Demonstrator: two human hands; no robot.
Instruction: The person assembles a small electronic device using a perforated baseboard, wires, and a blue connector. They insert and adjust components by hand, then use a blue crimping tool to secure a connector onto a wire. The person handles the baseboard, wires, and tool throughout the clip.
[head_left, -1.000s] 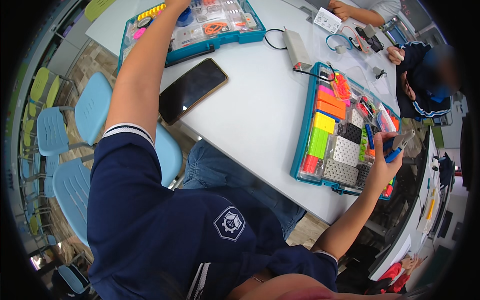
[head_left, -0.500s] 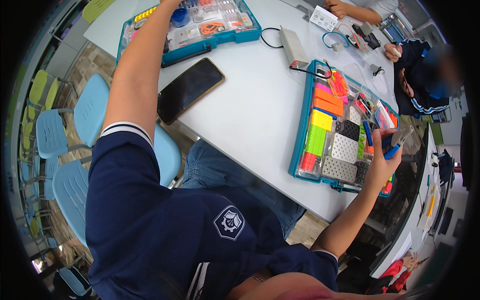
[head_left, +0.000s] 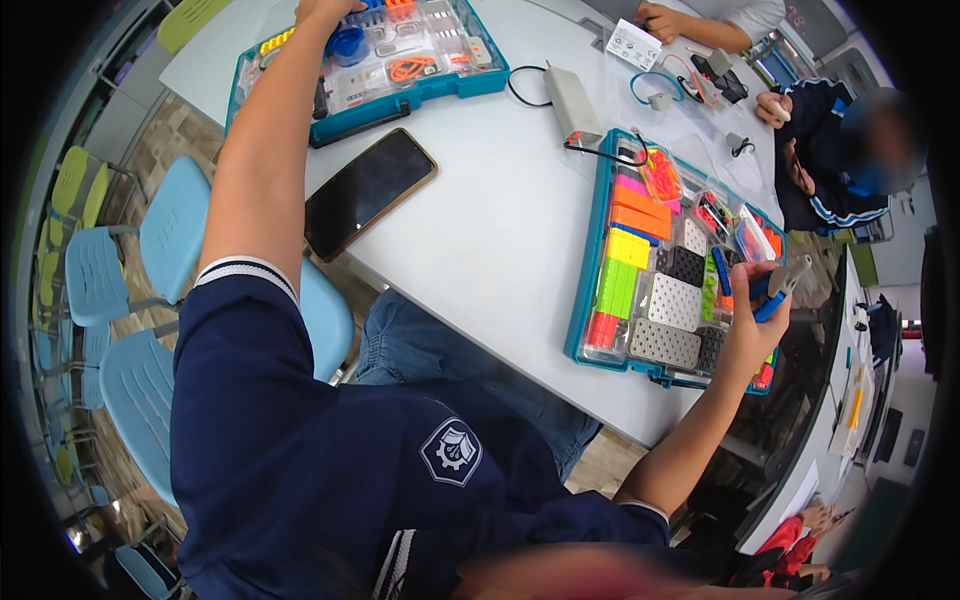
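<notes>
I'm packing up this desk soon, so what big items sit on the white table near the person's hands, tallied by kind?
Teal parts trays: 2
Black phone: 1
Grey power adapter: 1
Blue-and-grey piece in the right hand: 1
Total: 5

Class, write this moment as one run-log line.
left hand: reaching into far parts tray | right hand: holding blue piece over near parts tray | phone: flat on table
</notes>
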